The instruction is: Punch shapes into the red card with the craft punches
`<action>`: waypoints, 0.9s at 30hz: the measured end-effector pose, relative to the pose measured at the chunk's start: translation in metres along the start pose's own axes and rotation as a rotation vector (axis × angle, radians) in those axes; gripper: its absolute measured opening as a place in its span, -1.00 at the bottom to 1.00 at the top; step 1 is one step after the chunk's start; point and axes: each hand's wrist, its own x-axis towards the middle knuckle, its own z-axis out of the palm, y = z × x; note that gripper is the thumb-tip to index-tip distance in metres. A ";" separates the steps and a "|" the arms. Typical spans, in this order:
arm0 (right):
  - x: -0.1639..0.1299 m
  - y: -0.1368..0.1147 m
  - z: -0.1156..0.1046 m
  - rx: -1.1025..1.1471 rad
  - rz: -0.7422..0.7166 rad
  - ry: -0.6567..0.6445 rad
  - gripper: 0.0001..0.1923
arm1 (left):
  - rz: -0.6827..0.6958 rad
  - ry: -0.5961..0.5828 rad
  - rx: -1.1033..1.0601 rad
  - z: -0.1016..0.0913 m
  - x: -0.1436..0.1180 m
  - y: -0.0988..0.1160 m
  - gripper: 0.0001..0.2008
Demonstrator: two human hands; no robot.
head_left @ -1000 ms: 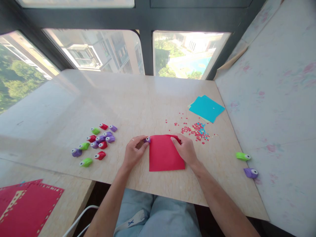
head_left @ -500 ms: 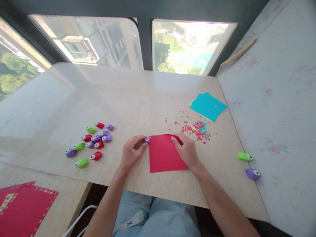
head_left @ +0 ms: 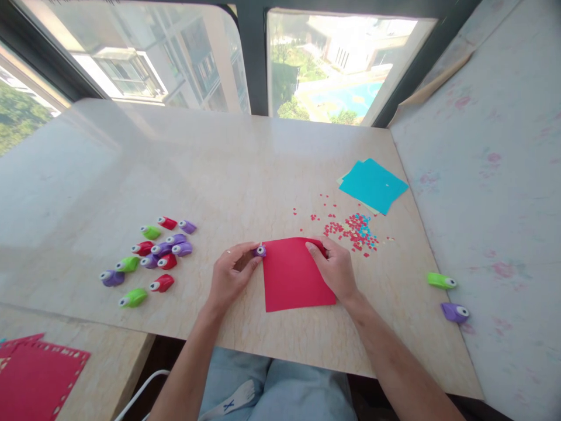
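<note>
On marble table [head_left: 263, 175], left hand [head_left: 230, 278] fingers pinching purple punch [head_left: 260, 251], right hand [head_left: 337, 272] fingers pinching red paper [head_left: 295, 275].

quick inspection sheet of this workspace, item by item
surface: beige marble table, scattered with red and blue punched bits.
job's things: red paper sheet flat on the table; small purple punch at its far left corner.
clutter: pile of red, green and purple punches at left; green punch and purple one at right; blue sheets; punched red sheet on a lower table.
hands: left hand pinches the small purple punch; right hand presses the sheet.
cables: white cable below.
surroundings: windows.
</note>
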 end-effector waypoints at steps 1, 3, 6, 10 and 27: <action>0.000 0.000 0.000 0.006 0.001 0.001 -0.74 | 0.005 -0.003 0.003 0.000 0.000 0.000 -0.73; 0.000 0.000 0.001 0.012 0.012 -0.002 -0.74 | 0.023 -0.012 0.014 -0.001 0.000 0.000 -0.73; 0.000 0.000 0.000 0.013 0.037 -0.017 -0.74 | 0.060 -0.013 0.053 -0.001 0.001 0.001 -0.76; -0.001 -0.001 -0.001 0.024 0.061 -0.033 -0.74 | 0.101 0.001 0.094 -0.001 0.002 0.002 -0.79; -0.001 -0.007 0.001 0.009 0.135 0.005 -0.84 | 0.139 -0.014 0.119 -0.006 0.001 0.007 -0.61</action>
